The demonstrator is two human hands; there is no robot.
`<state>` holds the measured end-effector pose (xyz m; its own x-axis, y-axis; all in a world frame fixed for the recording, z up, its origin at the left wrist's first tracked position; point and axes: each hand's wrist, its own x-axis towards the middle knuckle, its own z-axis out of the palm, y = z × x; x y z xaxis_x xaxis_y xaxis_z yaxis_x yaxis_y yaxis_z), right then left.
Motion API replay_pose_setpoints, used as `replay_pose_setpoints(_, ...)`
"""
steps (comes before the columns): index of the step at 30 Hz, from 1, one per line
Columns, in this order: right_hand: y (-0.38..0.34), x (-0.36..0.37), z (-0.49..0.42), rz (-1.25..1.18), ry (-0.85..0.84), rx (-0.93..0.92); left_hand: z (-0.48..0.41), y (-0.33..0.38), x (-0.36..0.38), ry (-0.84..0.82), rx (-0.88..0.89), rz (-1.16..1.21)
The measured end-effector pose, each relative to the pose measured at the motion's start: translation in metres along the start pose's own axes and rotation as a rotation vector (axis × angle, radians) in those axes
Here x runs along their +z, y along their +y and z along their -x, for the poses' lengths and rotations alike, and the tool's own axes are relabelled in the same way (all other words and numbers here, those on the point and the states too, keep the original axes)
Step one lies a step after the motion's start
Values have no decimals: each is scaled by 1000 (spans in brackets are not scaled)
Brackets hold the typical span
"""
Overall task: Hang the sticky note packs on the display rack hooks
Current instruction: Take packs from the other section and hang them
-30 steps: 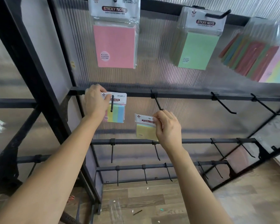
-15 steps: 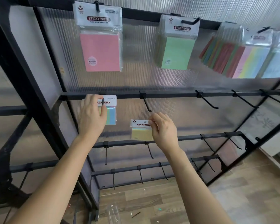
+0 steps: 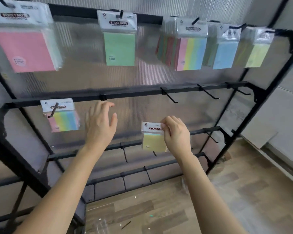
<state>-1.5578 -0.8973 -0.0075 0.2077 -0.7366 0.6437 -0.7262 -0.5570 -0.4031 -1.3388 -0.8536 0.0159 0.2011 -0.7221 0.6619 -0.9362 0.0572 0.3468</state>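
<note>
A small rainbow sticky note pack hangs on the leftmost hook of the second rail of the black display rack. My left hand hovers to its right with fingers spread, holding nothing, in front of the rail's second hook clip. My right hand pinches the header card of a small yellow sticky note pack, held below the second rail. Empty hooks stick out further right on that rail.
The top rail carries larger packs: pink, green, rainbow, blue and yellow. Lower rails hold bare hooks. Wood floor lies below, a white wall to the right.
My left hand has let go of the rainbow pack, which now hangs on its hook, and has moved right with fingers spread. The view has swung to the right.
</note>
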Motion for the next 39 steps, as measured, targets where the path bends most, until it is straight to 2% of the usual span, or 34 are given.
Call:
replay_pose_setpoints(10,136,-108,-9,27,5,-76,8,165,81,-2,-2,31)
replay_pose_setpoints(15,187,-142,-16,53,23,-64,2,224,118,-50,36,38)
replay_pose_setpoints(32,300,-172,-133,22,141,-80,-98,304,235,-95,183,-60)
replay_pose_setpoints(39,312,-166,-175,-138,127,-160,-101,312,257,-40,85,-88)
